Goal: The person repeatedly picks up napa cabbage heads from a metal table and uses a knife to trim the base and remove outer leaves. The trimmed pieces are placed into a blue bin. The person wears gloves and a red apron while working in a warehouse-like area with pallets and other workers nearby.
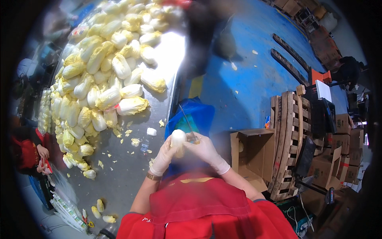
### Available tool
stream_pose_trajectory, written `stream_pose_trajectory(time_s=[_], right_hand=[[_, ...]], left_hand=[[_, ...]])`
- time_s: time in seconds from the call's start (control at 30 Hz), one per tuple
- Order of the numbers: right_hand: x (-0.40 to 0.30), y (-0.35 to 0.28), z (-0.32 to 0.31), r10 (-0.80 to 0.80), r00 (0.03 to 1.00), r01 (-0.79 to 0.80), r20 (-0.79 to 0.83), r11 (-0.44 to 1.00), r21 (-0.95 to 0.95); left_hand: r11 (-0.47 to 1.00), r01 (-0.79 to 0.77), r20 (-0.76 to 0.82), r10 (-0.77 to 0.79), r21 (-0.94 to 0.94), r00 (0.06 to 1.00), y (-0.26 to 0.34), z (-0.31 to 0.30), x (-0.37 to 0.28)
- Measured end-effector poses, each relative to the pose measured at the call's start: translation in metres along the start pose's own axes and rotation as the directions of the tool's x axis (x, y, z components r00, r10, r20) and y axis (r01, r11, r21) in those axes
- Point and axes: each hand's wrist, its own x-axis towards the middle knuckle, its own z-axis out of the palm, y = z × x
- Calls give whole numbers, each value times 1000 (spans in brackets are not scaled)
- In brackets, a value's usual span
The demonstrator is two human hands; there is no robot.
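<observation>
A small napa cabbage is in my gloved left hand, its white base facing away from me. My right hand, gloved too, grips a knife with a long thin blade that points away and to the left. The right fingertips also touch or nearly touch the cabbage's side. Beneath both hands is a blue plastic bag, its opening at the edge of the metal table. On that table, to the left, lies a large heap of napa cabbages.
Loose leaf scraps and several small cabbage hearts lie on the table. Across it, a person in red handles something red. To my right are an open cardboard box, upright wooden pallets and pallet-jack forks.
</observation>
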Motion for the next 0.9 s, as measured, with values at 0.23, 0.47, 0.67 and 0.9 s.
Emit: stream_pose_trajectory(time_s=[0.23, 0.47, 0.67, 0.9], right_hand=[[0, 7, 4, -15, 999, 19, 47, 997, -77], [6, 13, 1, -23, 995, 24, 96, 1000, -1], [-3, 7, 2, -16, 988, -6, 152, 990, 138], [-16, 23, -23, 141, 979, -173, 148, 957, 232]], left_hand=[[981, -66, -89, 84, 181, 992, -14, 1, 0], [985, -70, -127, 90, 156, 988, -16, 7, 0], [983, -96, -194, 65, -158, 979, -30, -1, 12], [654, -67, -51, 44, -754, 998, -23, -17, 19]])
